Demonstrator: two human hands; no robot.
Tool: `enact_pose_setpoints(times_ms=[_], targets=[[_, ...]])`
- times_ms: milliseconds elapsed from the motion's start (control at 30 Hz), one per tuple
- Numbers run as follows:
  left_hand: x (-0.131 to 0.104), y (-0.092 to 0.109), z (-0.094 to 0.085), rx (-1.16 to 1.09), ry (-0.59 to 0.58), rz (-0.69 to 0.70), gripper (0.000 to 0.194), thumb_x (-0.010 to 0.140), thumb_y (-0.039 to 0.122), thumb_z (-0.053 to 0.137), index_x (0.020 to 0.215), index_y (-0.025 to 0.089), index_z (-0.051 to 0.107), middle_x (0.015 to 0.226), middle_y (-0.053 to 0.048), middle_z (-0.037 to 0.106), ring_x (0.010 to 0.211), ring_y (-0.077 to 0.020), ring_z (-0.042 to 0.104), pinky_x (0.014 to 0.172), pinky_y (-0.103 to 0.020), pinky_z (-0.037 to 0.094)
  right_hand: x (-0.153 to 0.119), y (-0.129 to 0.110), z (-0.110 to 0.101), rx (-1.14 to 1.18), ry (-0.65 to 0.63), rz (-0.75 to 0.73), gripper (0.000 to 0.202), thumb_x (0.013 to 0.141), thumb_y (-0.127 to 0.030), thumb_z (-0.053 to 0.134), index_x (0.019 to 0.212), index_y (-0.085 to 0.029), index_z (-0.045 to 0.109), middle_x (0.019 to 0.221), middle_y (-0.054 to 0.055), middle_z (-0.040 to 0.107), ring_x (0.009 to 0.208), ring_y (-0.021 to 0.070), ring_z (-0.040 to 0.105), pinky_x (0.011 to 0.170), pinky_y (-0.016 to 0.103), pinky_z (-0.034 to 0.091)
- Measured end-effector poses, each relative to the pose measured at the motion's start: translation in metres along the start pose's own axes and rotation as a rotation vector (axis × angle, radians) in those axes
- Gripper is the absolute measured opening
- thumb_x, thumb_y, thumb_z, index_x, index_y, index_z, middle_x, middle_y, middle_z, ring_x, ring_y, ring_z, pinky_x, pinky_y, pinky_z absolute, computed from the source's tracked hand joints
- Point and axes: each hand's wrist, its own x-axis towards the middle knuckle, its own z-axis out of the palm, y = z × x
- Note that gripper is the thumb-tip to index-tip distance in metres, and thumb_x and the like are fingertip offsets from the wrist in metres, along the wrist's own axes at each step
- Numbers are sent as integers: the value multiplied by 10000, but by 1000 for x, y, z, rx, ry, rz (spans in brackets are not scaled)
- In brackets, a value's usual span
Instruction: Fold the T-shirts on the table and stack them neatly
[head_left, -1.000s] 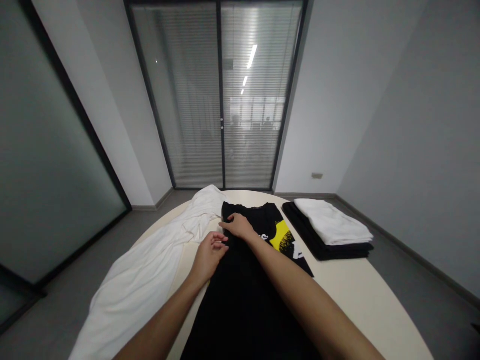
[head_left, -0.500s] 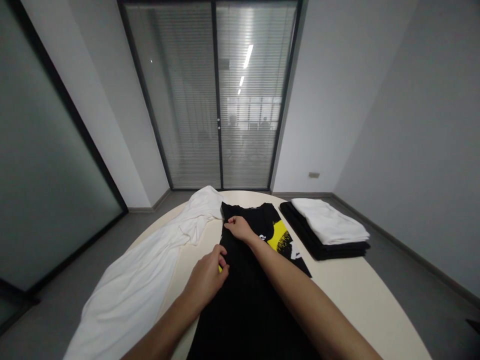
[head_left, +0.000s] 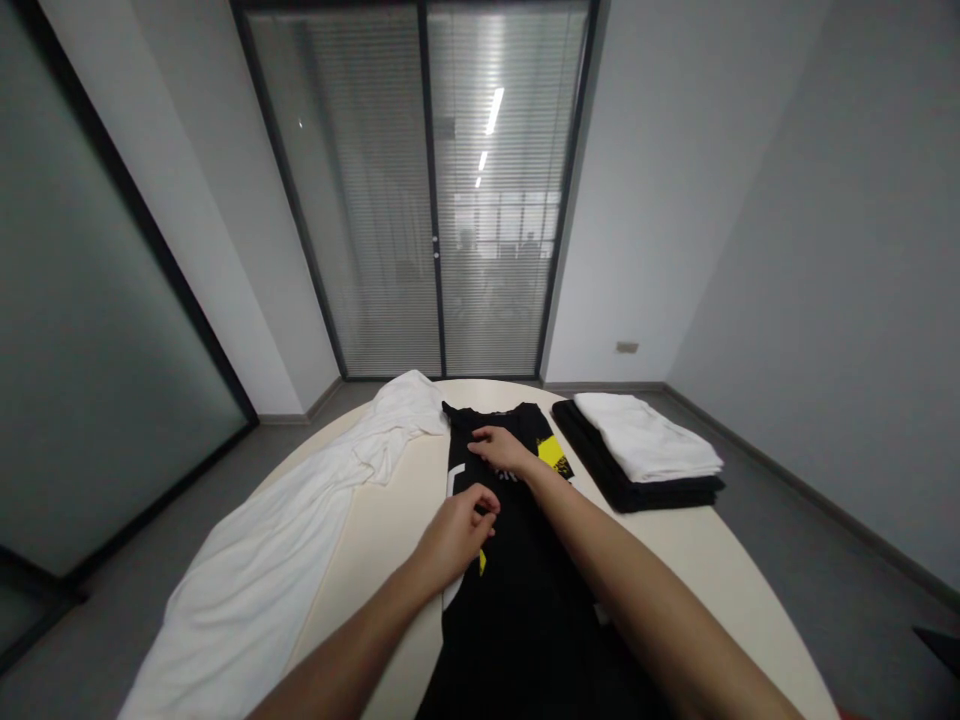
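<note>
A black T-shirt (head_left: pixel 525 620) with white and yellow print lies lengthwise over the middle of the table, its neckline at the far end. My left hand (head_left: pixel 459 528) is over the middle of the shirt, fingers curled in a pinch on its cloth, with a yellow patch just below. Farther up, near the collar, my right hand (head_left: pixel 499 448) is closed with thumb and fingertips on the black fabric. The cloth between the fingertips is barely visible. My right forearm covers part of the shirt's right side.
A long, rumpled white garment (head_left: pixel 255 560) spreads down the left side of the round cream table (head_left: pixel 727 590). At the right sits a stack of folded black clothes (head_left: pixel 622 490) with a folded white one (head_left: pixel 649 438) on top. Glass doors (head_left: pixel 435 200) stand beyond.
Both hands have moved right, carrying the shirt's left side inward. White print now shows along the left edge, and less of the yellow print shows at the right.
</note>
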Motion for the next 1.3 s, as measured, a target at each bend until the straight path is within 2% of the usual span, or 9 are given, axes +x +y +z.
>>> enact_pose_setpoints(times_ms=[133, 367, 600, 833, 933, 1033, 1133, 1233, 1300], targets=[[-15, 0, -12, 201, -141, 150, 222, 869, 143, 545, 1034, 217, 674, 969, -42, 703, 894, -184, 670, 795, -283, 512, -16, 9, -18, -55, -7, -50, 339, 822, -185, 738, 1153, -124, 698, 753, 7, 708, 650, 119, 631, 655, 228, 473], [-30, 4, -21, 330, -219, 316, 227, 907, 158, 537, 1079, 237, 663, 1139, -59, 681, 1074, -207, 618, 982, -349, 476, -45, 19, -30, -230, -98, -160, 297, 817, -409, 758, 990, -167, 750, 811, 31, 736, 721, 160, 666, 654, 249, 463], [-35, 3, -22, 326, -218, 361, 328, 948, 113, 409, 1141, 237, 644, 1190, -70, 676, 1110, -194, 614, 1006, -355, 482, -52, 27, -22, -131, -35, -165, 201, 831, -273, 729, 994, -156, 734, 779, -1, 710, 689, 124, 627, 639, 226, 434], [-38, -4, -28, 371, -249, 387, 330, 915, 135, 499, 1190, 255, 637, 1258, -58, 669, 1206, -207, 589, 1142, -413, 388, -75, 19, -30, -196, 49, -293, 133, 851, -219, 679, 967, -167, 716, 807, 6, 693, 720, 134, 614, 674, 241, 430], [-36, -6, -30, 391, -195, 402, 333, 908, 149, 530, 1202, 259, 639, 1253, -64, 676, 1224, -225, 579, 1190, -466, 322, -106, 2, -33, -187, -41, -409, 77, 836, -178, 669, 903, -180, 708, 843, 9, 689, 751, 136, 618, 690, 235, 440], [-30, -9, -33, 376, -111, 381, 292, 944, 164, 480, 1147, 245, 675, 1201, -80, 692, 1188, -231, 596, 1126, -439, 405, -146, -20, -33, -153, -331, -565, 95, 837, -243, 708, 923, -205, 718, 851, -4, 686, 738, 131, 615, 689, 230, 455], [-26, -13, -33, 336, -76, 346, 281, 966, 189, 466, 1130, 244, 688, 1178, -75, 702, 1161, -226, 608, 1081, -415, 450, -182, -37, -22, -187, -537, -794, 241, 810, -334, 779, 1027, -243, 730, 1029, 12, 714, 965, 168, 644, 884, 263, 457], [-26, -16, -33, 336, -90, 339, 271, 966, 201, 484, 1143, 242, 684, 1199, -75, 693, 1181, -226, 595, 1088, -417, 443, -204, -44, 0, -298, -574, -954, 314, 871, -354, 722, 1166, -250, 696, 1094, 38, 714, 1064, 195, 621, 949, 304, 426], [-26, -17, -32, 357, -98, 348, 273, 967, 196, 484, 1157, 239, 675, 1220, -79, 682, 1201, -225, 583, 1098, -420, 433, -211, -43, 13, -372, -556, -1001, 218, 921, -340, 658, 1105, -240, 717, 1032, 48, 723, 1034, 204, 616, 926, 323, 425]])
